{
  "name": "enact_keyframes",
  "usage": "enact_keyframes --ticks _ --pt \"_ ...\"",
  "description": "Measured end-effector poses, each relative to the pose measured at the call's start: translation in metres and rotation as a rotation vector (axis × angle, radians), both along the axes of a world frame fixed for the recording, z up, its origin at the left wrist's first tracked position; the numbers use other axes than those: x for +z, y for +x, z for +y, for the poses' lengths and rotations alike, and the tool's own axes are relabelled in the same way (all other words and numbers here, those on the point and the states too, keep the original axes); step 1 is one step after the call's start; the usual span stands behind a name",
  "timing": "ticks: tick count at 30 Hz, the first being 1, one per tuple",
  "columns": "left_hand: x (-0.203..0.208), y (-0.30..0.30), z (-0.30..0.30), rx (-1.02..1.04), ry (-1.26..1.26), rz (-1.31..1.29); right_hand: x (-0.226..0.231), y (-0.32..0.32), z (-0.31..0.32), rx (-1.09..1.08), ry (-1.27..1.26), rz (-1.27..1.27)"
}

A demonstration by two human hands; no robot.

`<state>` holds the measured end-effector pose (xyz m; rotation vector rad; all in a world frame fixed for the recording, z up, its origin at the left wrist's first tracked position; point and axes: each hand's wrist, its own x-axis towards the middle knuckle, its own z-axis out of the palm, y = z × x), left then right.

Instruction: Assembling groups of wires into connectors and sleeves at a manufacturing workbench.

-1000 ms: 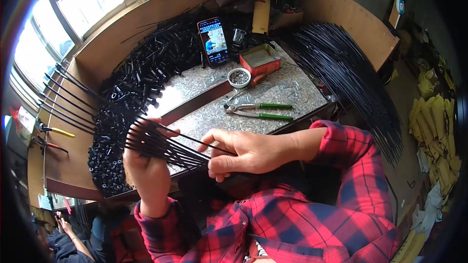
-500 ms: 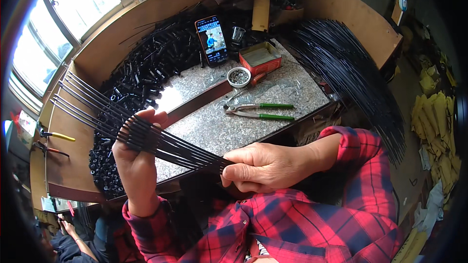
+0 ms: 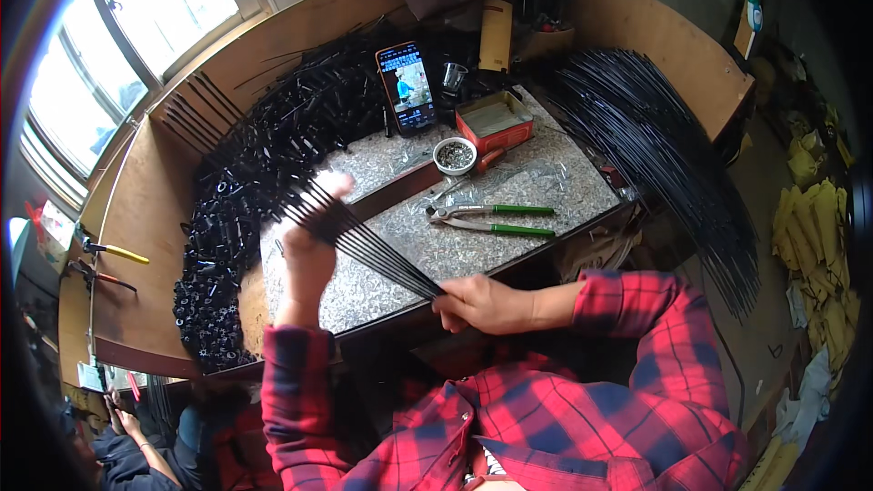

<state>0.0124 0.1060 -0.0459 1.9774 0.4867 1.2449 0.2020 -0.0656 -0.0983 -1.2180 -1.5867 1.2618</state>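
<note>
A fan of thin black rods (image 3: 386,257) stretches from my right hand up and left across the stone slab. My right hand (image 3: 486,303) is closed in a fist round their gathered near ends. Farther up the same rods is my left hand (image 3: 309,250), blurred by motion, with the rods lying across its palm and fingers. Past it the rods spread apart toward the window, their far tips (image 3: 195,114) standing over the wooden rim. Pliers with green handles (image 3: 496,220) lie on the slab to the right of the rods, touched by neither hand.
On the speckled slab (image 3: 382,300) are a white bowl of small metal bits (image 3: 455,156) and a red box (image 3: 494,123). A lit phone (image 3: 406,91) stands behind. Black parts (image 3: 245,200) heap up on the left; a large bundle of black rods (image 3: 655,127) lies right.
My left hand has swung right and upward and now blurs, its thumb stretched out. The rods have shifted right with it. My right hand has moved slightly right, still gripping their ends.
</note>
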Motion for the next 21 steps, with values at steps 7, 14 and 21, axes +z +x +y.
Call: enact_keyframes --ticks 7,14,21 --pt "-0.013 -0.021 -0.056 -0.059 0.281 0.473 -0.090 0.003 -0.011 0.122 0.158 -0.078" --pt "-0.015 -0.032 -0.080 -0.167 0.289 0.914 -0.168 0.000 -0.002 0.104 0.257 -0.384" --pt "-0.065 -0.005 -0.082 0.005 0.503 1.022 -0.308 0.005 0.044 -0.091 0.460 -0.583"
